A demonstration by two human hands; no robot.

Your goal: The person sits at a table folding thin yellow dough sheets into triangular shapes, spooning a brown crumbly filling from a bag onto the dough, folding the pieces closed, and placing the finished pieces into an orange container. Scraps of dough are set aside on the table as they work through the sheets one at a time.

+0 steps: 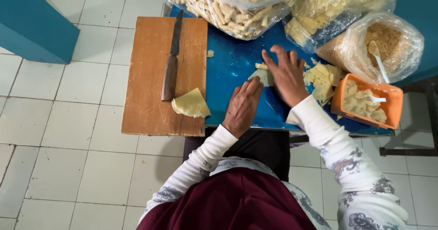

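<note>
Hands meet over a small pale triangular wrapper [263, 76] lying flat on the blue tabletop [230, 63], roughly midway along it and a little toward the near edge. The left hand [243, 106] lies palm down with fingers stretched, its fingertips touching the near edge of the wrapper; it grips nothing. The right hand [287, 75] comes in from the right, fingers spread and flat, pressing on the wrapper's far right side, released rather than clenched around anything. Just beyond the wrapper sits a small pale roll [261, 66], touching the right forefinger. On the left part of the tabletop rests a wooden cutting board [150, 93], and on it a long dark knife [172, 59] lies lengthwise, handle toward the near edge. A yellowish wrapper sheet [191, 104] lies on the board's near right corner, touching the knife handle's end. To the right of the hands is a loose heap of pale wrapper pieces [322, 78], and beside that, at the right edge, an orange tub [387, 103] holding pale filling with a white spoon [377, 99] in it. Along the far edge stand clear plastic bags of finished rolls [228, 6], and at the far right corner a bag of brown crumbs [388, 41] with a white scoop inside.
</note>
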